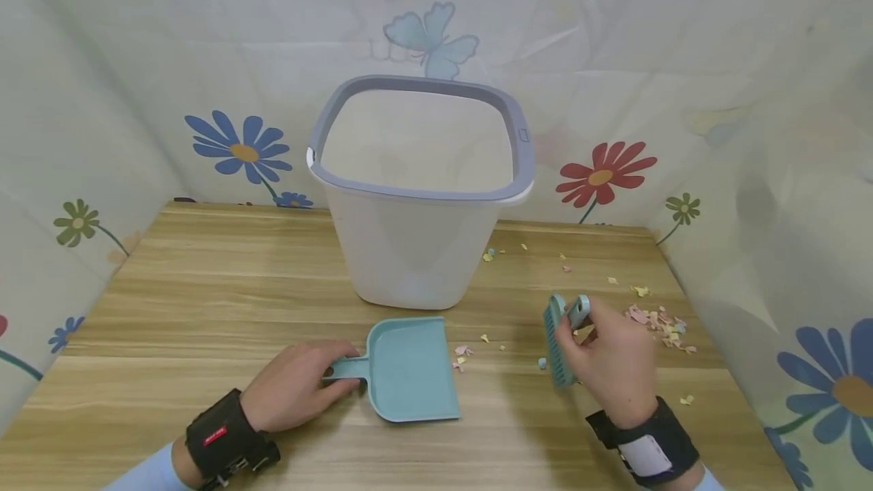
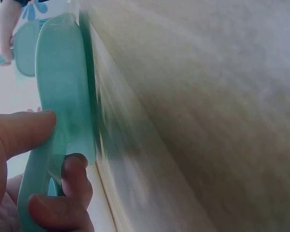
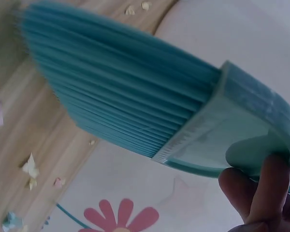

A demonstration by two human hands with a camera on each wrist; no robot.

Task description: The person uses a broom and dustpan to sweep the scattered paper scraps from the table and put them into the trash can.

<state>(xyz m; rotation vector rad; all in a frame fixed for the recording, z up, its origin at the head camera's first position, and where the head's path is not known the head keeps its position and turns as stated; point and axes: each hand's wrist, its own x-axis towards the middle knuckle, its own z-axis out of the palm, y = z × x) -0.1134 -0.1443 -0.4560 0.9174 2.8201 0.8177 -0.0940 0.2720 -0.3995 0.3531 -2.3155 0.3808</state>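
Dustpan (image 1: 412, 370) in left hand (image 1: 296, 387), near the table edge (image 1: 409, 468).

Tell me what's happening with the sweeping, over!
Left hand grips dustpan handle, pan flat on table. Right hand holds brush. Paper scraps lie right of brush. Bin stands behind, nothing blocking.

Bin (image 1: 416, 248): stands on the table (image 1: 204, 309), at the back, centre.
Dustpan (image 1: 409, 370): before the bin (flat on the table).
Brush (image 1: 561, 339): right of dustpan.
Paper scraps (image 1: 658, 320): right of brush.
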